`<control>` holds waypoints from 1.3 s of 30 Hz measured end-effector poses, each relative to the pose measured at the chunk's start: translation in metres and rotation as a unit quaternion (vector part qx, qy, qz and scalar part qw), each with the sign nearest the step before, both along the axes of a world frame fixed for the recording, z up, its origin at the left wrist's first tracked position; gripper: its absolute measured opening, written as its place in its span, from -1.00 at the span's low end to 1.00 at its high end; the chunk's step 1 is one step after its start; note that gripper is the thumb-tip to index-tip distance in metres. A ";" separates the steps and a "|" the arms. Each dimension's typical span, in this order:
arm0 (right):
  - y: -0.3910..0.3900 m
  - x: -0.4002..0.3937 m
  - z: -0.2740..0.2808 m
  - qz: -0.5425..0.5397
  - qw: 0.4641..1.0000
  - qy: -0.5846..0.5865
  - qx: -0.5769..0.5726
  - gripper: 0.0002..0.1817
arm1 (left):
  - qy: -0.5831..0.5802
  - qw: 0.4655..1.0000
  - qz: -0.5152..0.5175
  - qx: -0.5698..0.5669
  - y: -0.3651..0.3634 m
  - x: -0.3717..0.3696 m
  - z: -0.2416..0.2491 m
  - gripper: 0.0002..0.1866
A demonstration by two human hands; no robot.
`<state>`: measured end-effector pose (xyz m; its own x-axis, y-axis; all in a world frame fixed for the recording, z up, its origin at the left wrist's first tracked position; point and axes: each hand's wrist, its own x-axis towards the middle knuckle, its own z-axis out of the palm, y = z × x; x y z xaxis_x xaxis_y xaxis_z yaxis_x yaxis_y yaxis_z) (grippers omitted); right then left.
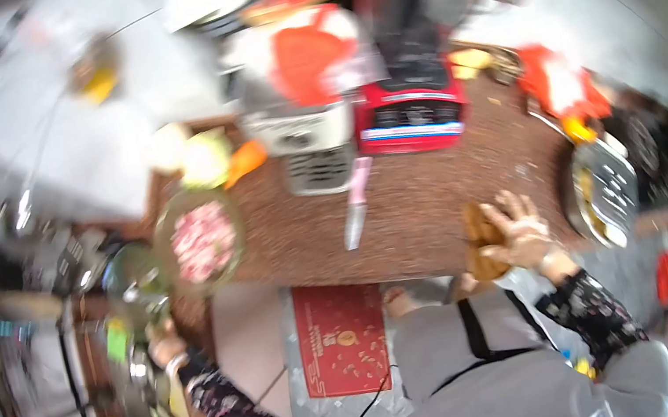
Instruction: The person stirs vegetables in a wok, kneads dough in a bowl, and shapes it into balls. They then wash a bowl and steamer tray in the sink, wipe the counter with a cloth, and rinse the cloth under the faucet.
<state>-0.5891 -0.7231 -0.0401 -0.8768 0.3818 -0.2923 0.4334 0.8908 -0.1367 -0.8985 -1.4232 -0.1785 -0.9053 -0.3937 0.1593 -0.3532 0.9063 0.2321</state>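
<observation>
The picture is blurred. My right hand [524, 234] rests at the front edge of the brown speckled counter [425, 219], its fingers wrapped over a brown lumpy object [481, 243]. My left hand [164, 345] reaches out to the left, close to a glass lid [131, 284] and some cluttered utensils; I cannot make out whether it holds anything. Both arms wear dark lace sleeves. A bowl of chopped pink meat [202, 241] sits on the counter between the hands, nearer the left one.
A pink-handled knife [356, 203] lies mid-counter. Behind it stand a white appliance [310, 146], a red appliance [412, 119], a cabbage [205, 160] and a carrot [247, 160]. A metal tray [610, 194] is at the right. A red mat [343, 338] lies on the floor.
</observation>
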 end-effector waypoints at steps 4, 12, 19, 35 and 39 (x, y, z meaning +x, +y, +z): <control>-0.013 0.003 -0.054 -0.037 0.997 -0.060 0.007 -0.17 | 0.086 0.938 0.049 0.331 0.071 0.024 0.046 -0.31; 0.046 0.063 -0.077 -0.257 0.882 0.372 0.137 -0.44 | 0.154 0.713 0.073 0.680 0.150 0.113 -0.024 -0.62; 0.101 0.010 -0.120 -0.591 0.802 0.024 0.078 -0.25 | 0.100 0.672 0.117 0.725 0.262 0.177 0.017 -0.72; 0.261 -0.178 -0.105 -0.330 0.925 0.186 -0.012 -0.46 | 0.039 0.931 -0.361 0.033 0.466 0.172 0.062 -0.38; 0.257 -0.189 -0.106 -0.214 0.956 0.196 -0.049 -0.43 | -0.031 0.959 -0.281 -0.022 0.508 0.150 0.058 -0.42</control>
